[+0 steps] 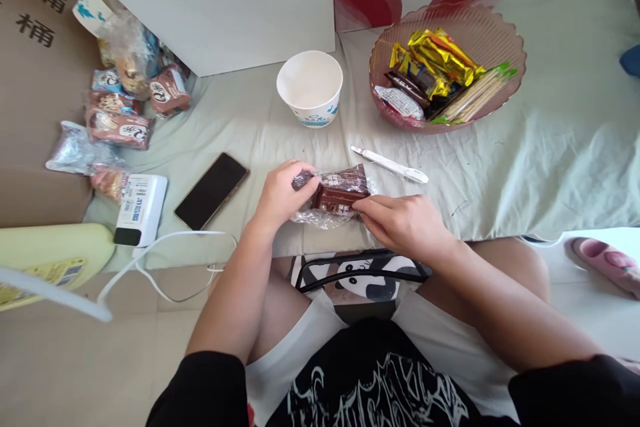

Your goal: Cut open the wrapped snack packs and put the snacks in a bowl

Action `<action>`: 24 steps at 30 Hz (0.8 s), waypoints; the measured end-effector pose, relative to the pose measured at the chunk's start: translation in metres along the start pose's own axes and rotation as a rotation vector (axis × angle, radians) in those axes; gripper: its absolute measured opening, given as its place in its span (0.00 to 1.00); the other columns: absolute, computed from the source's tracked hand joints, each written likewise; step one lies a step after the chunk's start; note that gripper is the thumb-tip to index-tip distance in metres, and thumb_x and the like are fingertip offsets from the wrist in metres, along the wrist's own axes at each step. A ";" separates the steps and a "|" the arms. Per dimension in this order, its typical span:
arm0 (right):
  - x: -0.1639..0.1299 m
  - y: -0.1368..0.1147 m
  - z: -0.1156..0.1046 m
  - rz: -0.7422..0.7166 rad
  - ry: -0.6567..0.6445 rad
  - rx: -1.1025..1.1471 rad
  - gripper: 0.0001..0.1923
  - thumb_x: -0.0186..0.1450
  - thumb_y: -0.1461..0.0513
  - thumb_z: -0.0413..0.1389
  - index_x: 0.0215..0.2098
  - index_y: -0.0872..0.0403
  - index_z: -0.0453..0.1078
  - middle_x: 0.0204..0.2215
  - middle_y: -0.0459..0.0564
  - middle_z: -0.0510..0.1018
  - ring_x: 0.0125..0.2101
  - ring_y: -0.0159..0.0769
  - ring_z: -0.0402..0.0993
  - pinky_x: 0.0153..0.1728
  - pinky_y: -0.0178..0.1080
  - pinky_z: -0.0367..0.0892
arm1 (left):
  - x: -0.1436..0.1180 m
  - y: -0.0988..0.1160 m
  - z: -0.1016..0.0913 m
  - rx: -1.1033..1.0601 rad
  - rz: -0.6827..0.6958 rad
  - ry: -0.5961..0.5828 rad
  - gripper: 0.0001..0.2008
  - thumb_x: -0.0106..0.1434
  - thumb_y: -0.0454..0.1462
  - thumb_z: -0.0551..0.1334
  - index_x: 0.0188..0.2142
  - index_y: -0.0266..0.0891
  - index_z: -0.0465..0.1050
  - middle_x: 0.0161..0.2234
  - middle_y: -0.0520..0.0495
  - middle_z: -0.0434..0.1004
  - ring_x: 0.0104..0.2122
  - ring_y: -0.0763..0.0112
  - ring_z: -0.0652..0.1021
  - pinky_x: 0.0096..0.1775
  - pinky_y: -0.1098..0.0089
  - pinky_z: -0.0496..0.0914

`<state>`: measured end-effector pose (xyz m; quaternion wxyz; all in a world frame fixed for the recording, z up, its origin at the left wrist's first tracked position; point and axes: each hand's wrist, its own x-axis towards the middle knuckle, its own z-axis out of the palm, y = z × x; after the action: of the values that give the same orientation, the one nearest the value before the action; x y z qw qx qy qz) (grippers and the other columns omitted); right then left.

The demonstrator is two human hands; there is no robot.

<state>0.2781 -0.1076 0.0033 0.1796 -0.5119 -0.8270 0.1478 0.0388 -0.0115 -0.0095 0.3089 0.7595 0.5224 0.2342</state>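
Note:
Brown snack packets (336,199) lie on the cloth in front of me, inside or on a crinkled clear plastic bag (320,218). My left hand (286,192) is at the bag's left side, thumb and fingers closed on the plastic, the thumb tip against the packets' left end. With thumb and forefinger, my right hand (407,223) pinches the right corner of the front packet. Just beyond it lies a white utility knife (390,165). A white paper tub (311,90) with blue print stands upright behind the packets.
A pink ribbed bowl (515,73) of snacks and wooden sticks is at back right. White and red boxes (250,13) stand behind. A phone (213,191), a white power bank (141,209) with cable and several wrapped snacks (120,128) are at left.

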 end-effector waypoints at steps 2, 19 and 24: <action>-0.002 0.000 0.002 0.039 -0.030 -0.028 0.18 0.75 0.60 0.46 0.44 0.51 0.79 0.34 0.50 0.84 0.23 0.31 0.71 0.22 0.39 0.51 | -0.001 0.000 0.001 -0.004 0.004 0.034 0.08 0.63 0.41 0.61 0.32 0.42 0.76 0.33 0.48 0.82 0.35 0.64 0.79 0.40 0.65 0.72; 0.020 -0.011 0.018 0.006 0.039 -0.092 0.25 0.68 0.57 0.63 0.62 0.54 0.70 0.60 0.62 0.75 0.61 0.57 0.70 0.56 0.55 0.69 | -0.021 0.005 -0.008 -0.218 -0.169 -0.220 0.15 0.58 0.42 0.69 0.44 0.40 0.79 0.39 0.47 0.86 0.35 0.64 0.83 0.39 0.64 0.78; 0.017 -0.010 0.017 -0.037 0.058 -0.099 0.27 0.69 0.56 0.62 0.64 0.57 0.68 0.56 0.61 0.79 0.59 0.55 0.71 0.60 0.54 0.65 | -0.015 0.000 0.001 -0.394 -0.155 -0.046 0.13 0.65 0.46 0.65 0.35 0.39 0.79 0.33 0.46 0.85 0.32 0.66 0.81 0.38 0.66 0.77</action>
<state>0.2557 -0.0976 -0.0053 0.1808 -0.5088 -0.8370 0.0882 0.0342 -0.0254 -0.0109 0.4805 0.6470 0.5162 0.2899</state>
